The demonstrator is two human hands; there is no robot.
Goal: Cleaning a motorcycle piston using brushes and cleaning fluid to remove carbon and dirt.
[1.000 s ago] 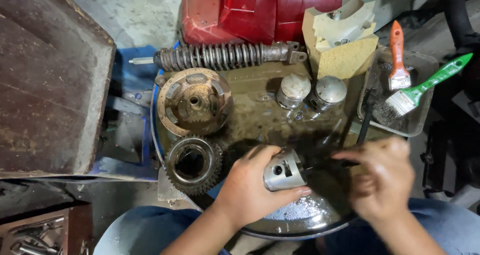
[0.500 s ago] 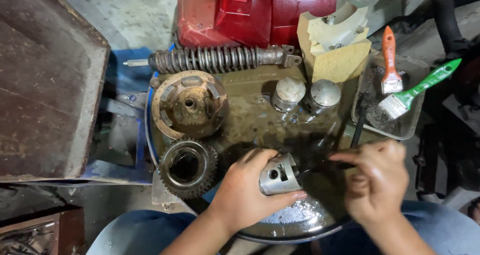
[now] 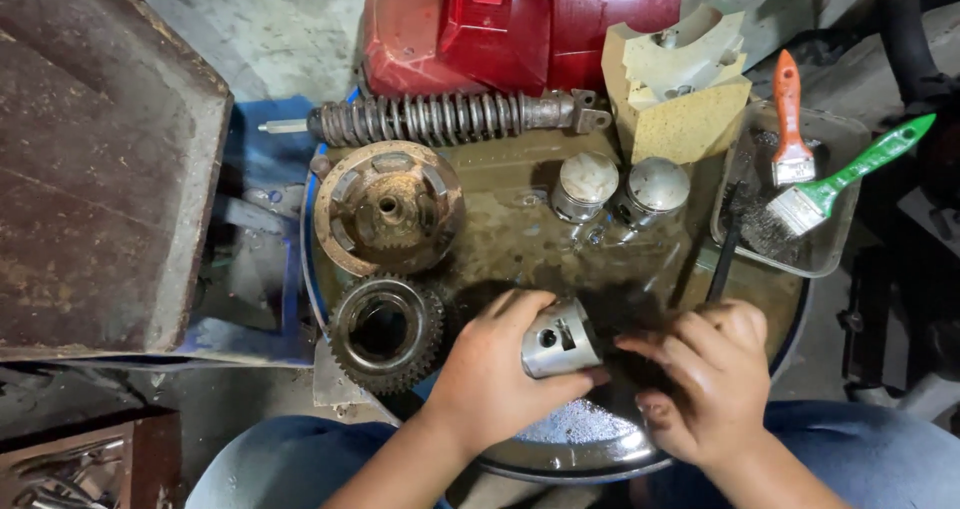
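My left hand (image 3: 490, 374) grips a grey metal piston (image 3: 558, 341) over the dirty liquid in a round metal basin (image 3: 560, 459). My right hand (image 3: 705, 379) is closed beside the piston's open end, its fingertips at the piston's rim; whether it holds a small dark tool is hidden by the fingers. Two more pistons (image 3: 585, 184) (image 3: 652, 187) stand upright at the back of the basin. A rusty round clutch part (image 3: 388, 207) and a toothed gear (image 3: 388, 331) lie at the basin's left.
A coil spring shock absorber (image 3: 440, 119) lies across the basin's far edge, with red plastic covers (image 3: 520, 29) behind. A clear tray (image 3: 835, 254) at right holds an orange-handled brush (image 3: 790, 119) and a green-handled brush (image 3: 850, 174). A rusty metal box (image 3: 90, 159) stands left.
The view has shifted slightly. My left hand has turned the piston a little while my right hand's fingers stay working at its open end.
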